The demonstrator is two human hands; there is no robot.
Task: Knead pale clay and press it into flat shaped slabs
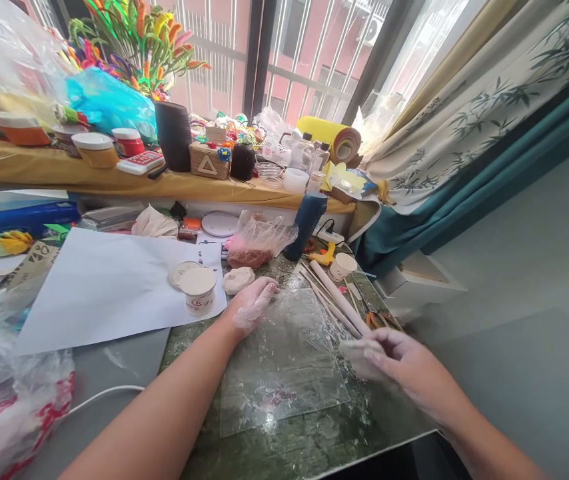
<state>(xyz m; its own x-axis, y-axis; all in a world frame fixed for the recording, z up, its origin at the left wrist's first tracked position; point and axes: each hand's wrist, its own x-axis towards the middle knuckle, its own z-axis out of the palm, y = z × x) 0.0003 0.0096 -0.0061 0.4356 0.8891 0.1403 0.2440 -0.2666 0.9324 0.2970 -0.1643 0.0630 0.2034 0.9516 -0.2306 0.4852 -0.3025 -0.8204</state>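
My left hand (255,303), dusted with white powder, rests at the far left edge of a clear flat sheet (289,353) with its fingers stretched out. White smears and dust cover the sheet. Just beyond that hand sits a pale lump of clay (239,281). On the right, my right hand (404,363) pinches a flat, pale, blurred piece (362,357) between thumb and fingers, over the sheet's right edge. Its material is unclear. Close by lie a pale rolling pin (339,297) and several thin sticks (322,300).
A paper cup (199,300) with a pale top stands on white paper (114,287) at left. Beyond are a bag of reddish material (257,247), a dark blue bottle (306,227), a yellow glue gun (323,255), another paper cup (343,267) and orange-handled pliers (377,319). Jars crowd the windowsill (134,183).
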